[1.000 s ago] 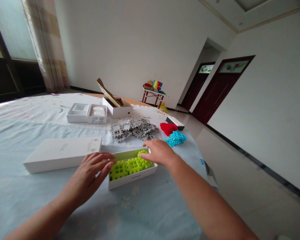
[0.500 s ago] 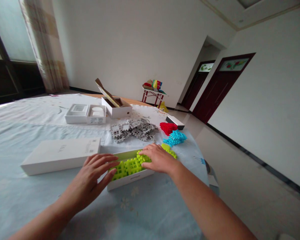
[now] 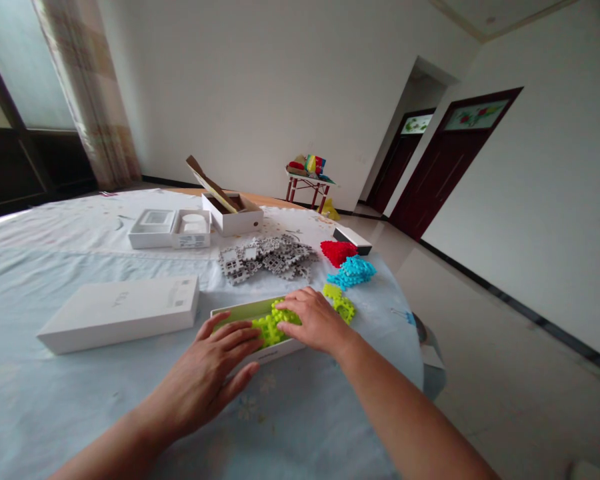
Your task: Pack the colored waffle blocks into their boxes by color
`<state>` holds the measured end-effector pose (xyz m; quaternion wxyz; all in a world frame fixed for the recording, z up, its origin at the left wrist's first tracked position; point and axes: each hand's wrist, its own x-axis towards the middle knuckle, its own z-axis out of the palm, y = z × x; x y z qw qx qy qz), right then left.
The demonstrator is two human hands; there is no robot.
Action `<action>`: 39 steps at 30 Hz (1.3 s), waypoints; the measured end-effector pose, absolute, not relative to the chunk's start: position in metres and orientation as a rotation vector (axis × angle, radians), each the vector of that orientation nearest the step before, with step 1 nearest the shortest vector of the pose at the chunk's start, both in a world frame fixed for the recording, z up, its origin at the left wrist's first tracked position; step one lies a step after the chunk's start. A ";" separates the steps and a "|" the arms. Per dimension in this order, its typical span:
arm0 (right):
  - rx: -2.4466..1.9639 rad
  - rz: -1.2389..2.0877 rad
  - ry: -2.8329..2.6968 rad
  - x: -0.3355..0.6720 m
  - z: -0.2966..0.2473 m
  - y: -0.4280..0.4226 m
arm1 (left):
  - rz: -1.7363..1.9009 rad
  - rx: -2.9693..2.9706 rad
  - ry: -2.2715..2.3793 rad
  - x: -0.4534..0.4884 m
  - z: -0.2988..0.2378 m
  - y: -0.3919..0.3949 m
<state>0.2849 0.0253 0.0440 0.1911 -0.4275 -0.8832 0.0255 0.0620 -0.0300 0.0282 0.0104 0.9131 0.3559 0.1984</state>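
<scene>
Lime-green interlocking plastic blocks lie inside a shallow white box at the near middle of the table. My left hand reaches over the box's left end, fingers spread and resting on the blocks, holding nothing that I can see. At the other end, my right hand has its thumb and fingers on either side of a green block; the palm hides part of it. More loose green blocks lie just right of the box, beyond that hand.
Behind the box are piles of grey blocks, red blocks and blue blocks. A closed white box lies left; small white boxes and an opened box stand farther back. The round table's edge curves at right.
My left hand has moved right and inward, now covering the left-end blocks that showed before. My right hand stays at nearly the same spot. The view has shifted slightly.
</scene>
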 end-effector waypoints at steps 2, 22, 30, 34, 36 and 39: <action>-1.229 0.072 -2.468 0.284 0.045 0.024 | 0.616 2.859 1.104 0.061 0.027 -0.029; -1.207 0.151 -2.387 0.292 0.030 0.027 | 0.824 2.860 1.193 0.052 0.017 -0.027; -1.090 0.226 -2.251 0.301 0.030 0.029 | 0.755 2.931 1.133 0.043 0.021 -0.021; -1.145 0.194 -1.925 0.333 0.034 0.041 | 0.904 2.862 1.172 0.041 0.018 -0.021; -1.249 0.163 -1.830 0.351 0.034 0.049 | 1.033 2.754 1.250 0.037 0.016 -0.020; -1.385 0.177 -1.892 0.370 0.030 0.055 | 1.203 2.603 1.381 0.025 0.012 -0.016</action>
